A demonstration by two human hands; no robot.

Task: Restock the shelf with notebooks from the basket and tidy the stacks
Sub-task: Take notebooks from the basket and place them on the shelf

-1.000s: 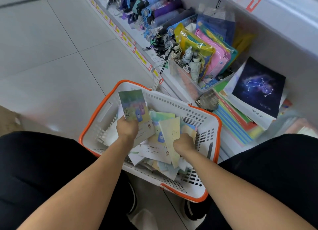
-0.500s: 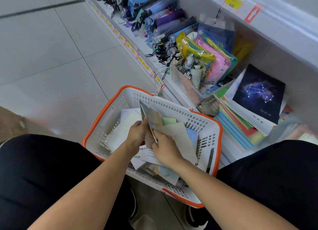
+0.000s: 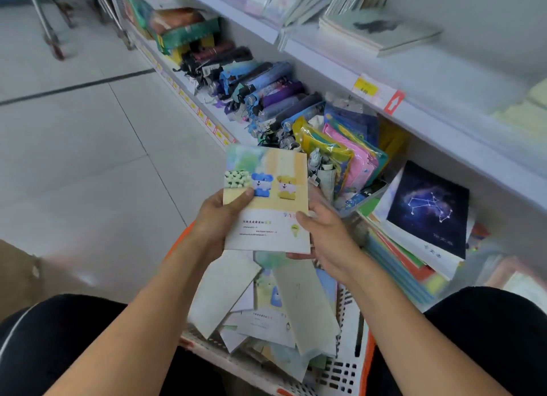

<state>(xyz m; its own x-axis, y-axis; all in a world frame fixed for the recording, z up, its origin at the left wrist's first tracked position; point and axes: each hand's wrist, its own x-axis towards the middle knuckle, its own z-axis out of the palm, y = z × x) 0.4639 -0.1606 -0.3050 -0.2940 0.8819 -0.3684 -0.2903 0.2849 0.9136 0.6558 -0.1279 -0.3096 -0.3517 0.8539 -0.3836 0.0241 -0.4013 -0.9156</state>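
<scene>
The basket, white with an orange rim, sits between the person's knees; its near edge is cut off by the frame and the arms cover much of its rim. Loose notebooks lie jumbled inside it, their covers too blurred to read. Above them the left hand and right hand grip a small bundle of notebooks by its two lower sides, thumbs pressed on the top cover and fingers curled beneath, out of sight. How many notebooks the bundle holds cannot be told. To the right, on the lower shelf, a dark constellation notebook tops a slanting stack. Beyond lie coloured pouches and folded umbrellas. The floor is pale tile; the upper shelf is smeared by motion.
</scene>
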